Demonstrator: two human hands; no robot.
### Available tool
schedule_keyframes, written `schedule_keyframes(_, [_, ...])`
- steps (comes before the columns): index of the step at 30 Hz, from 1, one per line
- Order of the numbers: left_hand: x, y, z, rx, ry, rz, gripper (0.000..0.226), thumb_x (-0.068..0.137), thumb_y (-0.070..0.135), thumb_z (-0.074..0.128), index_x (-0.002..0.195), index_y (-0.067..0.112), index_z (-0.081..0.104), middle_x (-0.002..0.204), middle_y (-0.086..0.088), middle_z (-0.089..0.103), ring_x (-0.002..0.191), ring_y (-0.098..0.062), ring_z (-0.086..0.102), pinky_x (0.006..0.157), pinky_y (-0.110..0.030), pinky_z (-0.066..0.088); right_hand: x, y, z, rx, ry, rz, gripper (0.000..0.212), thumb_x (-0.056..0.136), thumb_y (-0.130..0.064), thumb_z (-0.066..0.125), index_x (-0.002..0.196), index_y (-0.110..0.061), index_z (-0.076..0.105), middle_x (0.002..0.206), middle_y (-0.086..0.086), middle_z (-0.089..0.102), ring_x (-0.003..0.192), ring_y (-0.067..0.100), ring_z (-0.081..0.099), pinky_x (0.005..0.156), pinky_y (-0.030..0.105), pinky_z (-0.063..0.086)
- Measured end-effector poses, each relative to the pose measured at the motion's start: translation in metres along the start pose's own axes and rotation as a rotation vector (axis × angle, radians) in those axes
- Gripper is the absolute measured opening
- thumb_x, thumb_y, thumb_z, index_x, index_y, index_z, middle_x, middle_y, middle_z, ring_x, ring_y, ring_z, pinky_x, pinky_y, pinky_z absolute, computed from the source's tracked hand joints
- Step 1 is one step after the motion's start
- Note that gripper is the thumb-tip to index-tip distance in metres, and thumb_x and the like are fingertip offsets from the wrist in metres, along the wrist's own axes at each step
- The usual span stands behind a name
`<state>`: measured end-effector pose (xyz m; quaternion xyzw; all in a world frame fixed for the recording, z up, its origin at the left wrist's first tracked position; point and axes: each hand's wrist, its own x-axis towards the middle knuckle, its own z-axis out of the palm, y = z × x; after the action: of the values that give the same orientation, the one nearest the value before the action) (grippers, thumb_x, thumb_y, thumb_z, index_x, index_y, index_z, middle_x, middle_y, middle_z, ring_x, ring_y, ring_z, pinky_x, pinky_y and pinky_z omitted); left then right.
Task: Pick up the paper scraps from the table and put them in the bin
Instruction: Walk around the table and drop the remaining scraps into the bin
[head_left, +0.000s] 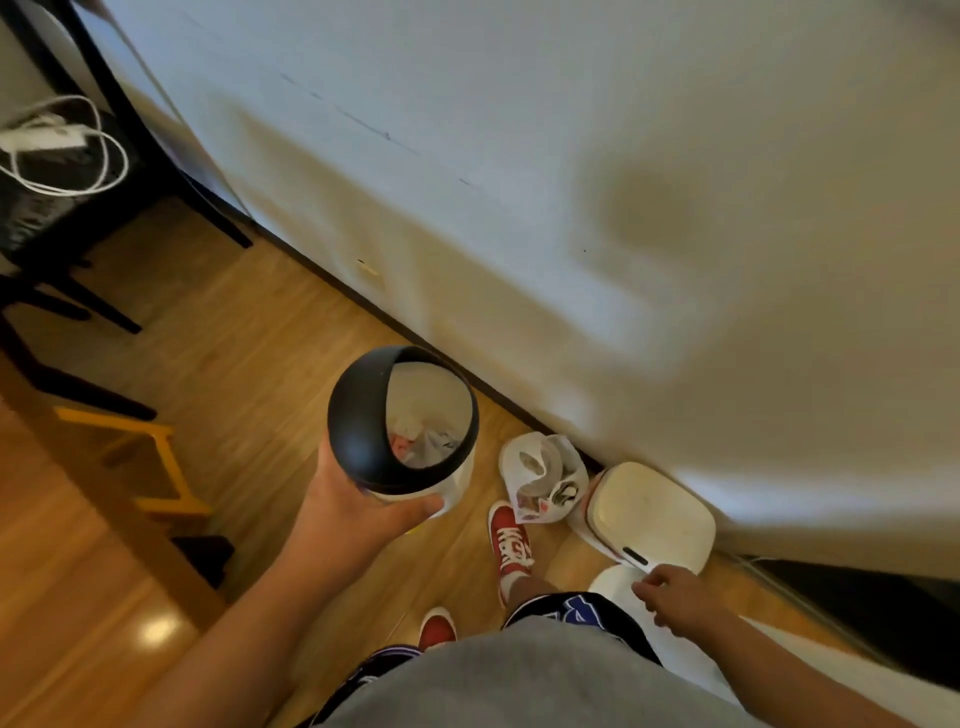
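My left hand (353, 512) grips a small white bin (457, 480) with a black round rim, held above the wooden floor. Crumpled paper scraps (423, 444), white and pinkish, lie at its bottom. My right hand (670, 590) hangs low on the right with loosely curled fingers. It holds nothing that I can see and hovers beside a white lidded bin (649, 512) that stands against the wall.
A white plastic bag (543, 480) with rubbish sits on the floor between the two bins. The wooden table edge (104, 499) runs along the left. Black chair legs (67, 296) and a power strip with white cables (52, 140) are at upper left. My red shoes (509, 543) stand below.
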<state>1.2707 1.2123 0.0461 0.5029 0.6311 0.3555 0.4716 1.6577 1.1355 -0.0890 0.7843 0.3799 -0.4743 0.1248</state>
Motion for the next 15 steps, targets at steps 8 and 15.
schedule_keyframes(8, [0.057,0.021,-0.007,-0.046,0.226,-0.118,0.131,0.043,0.055,0.092,0.156,0.020,0.035,0.126,0.033,0.062,0.114,0.019,0.061,0.090,-0.007,0.055,0.079,-0.109,-0.084,-0.299,-0.071,-0.167,0.020,0.088,-0.028,0.062,0.071,-0.020,0.059,0.079,0.003,0.066,0.071,0.016,0.057,0.055,0.024,0.037])
schedule_keyframes(15, [0.048,-0.001,-0.069,-0.052,0.527,-0.319,0.125,0.048,0.032,0.094,0.158,0.020,0.035,0.127,0.018,0.060,0.111,0.005,0.059,0.102,-0.029,0.049,0.105,-0.305,-0.078,-0.468,-0.149,-0.432,0.011,0.091,-0.034,0.060,0.083,-0.026,0.063,0.079,-0.007,0.063,0.071,0.005,0.059,0.057,0.019,0.043])
